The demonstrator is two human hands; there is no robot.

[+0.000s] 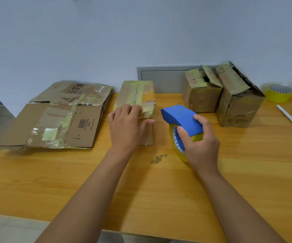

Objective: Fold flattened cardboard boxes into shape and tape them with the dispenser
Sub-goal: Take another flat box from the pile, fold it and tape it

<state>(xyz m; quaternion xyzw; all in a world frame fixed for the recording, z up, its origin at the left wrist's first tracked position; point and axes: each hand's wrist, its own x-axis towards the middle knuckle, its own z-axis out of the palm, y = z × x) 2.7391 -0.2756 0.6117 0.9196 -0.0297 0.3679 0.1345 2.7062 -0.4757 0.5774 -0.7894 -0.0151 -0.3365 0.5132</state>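
Observation:
A folded cardboard box [138, 95] with yellowish tape along its top stands in the middle of the wooden table [71, 181]. My left hand [126, 127] lies on its near end, fingers over the taped top edge and thumb against the side. Just right of the box, my right hand [200, 142] grips the blue tape dispenser [182, 119], which carries a yellow tape roll and stands on the table. A stack of flattened cardboard boxes [61, 116] lies at the left.
Two taped boxes, a smaller one [201, 95] and a taller one [238, 100], stand at the back right against the wall. A spare yellow tape roll [278, 92] and a white pen [290, 118] lie at the far right.

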